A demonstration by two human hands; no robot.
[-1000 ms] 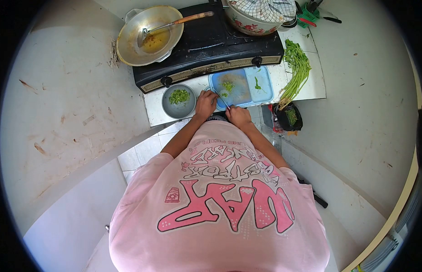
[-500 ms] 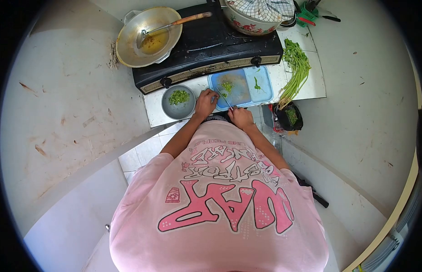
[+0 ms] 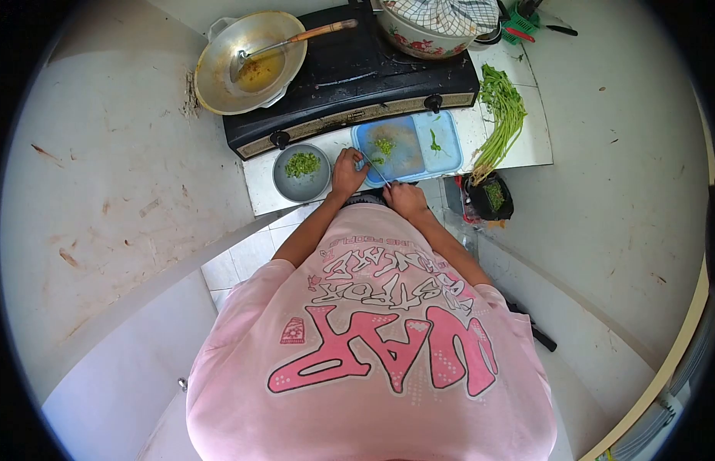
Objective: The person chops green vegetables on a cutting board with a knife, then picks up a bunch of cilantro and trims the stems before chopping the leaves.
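Note:
My right hand (image 3: 407, 200) is wrapped round the handle of a knife (image 3: 375, 168), whose thin blade slants up and left over a blue cutting board (image 3: 442, 163). My left hand (image 3: 348, 174) is closed at the board's left edge, fingertips close to the blade. A bit of green shows at those fingertips, too small to make out fully. Chopped green herbs (image 3: 384, 146) lie on the board beyond the blade, and a loose leaf sprig (image 3: 435, 140) rests on its right part. Left of my left hand stands a grey bowl (image 3: 279, 178) holding chopped greens (image 3: 303, 164).
Behind the board is a black gas stove (image 3: 327, 84), bearing a wok (image 3: 207, 81) with a wooden-handled spatula (image 3: 323, 31) and a floral pot (image 3: 427, 46) under a checked cloth. Leafy stalks (image 3: 505, 127) lie at the right, above a black bag (image 3: 507, 206) at the counter's edge.
The knife blade has shifted slightly left along with my right hand. My left hand has moved very little.

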